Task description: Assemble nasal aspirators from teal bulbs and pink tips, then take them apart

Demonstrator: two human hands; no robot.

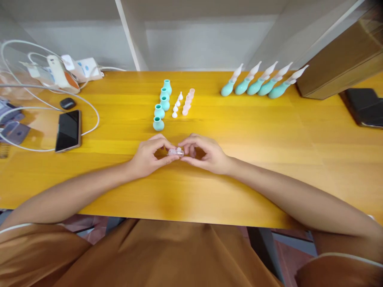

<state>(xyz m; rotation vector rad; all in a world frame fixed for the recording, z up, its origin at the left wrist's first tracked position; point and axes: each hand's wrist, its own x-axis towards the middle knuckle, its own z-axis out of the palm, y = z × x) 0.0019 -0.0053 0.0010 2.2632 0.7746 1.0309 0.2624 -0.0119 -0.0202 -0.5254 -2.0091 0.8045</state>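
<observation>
My left hand (147, 156) pinches a small clear plastic tube (172, 152) between thumb and fingertips, above the wooden table. From the other side my right hand (209, 154) closes its thumb and fingers at the tube's right end. A small white piece (178, 149) shows at the tube, between the fingertips; how it sits there is partly hidden. Beyond my hands stands a row of teal rubber bulbs (159, 111) with open necks. Right of them run a row of small white tips (176, 108) and a row of pinkish clear tubes (187, 104).
Several assembled teal bulb aspirators (258, 84) with pale nozzles lie at the back right, near a brown box (338, 59) and a black object (365, 107). At left are a phone (68, 130), a black earbud-like case (68, 103), white cables and a power strip (61, 73).
</observation>
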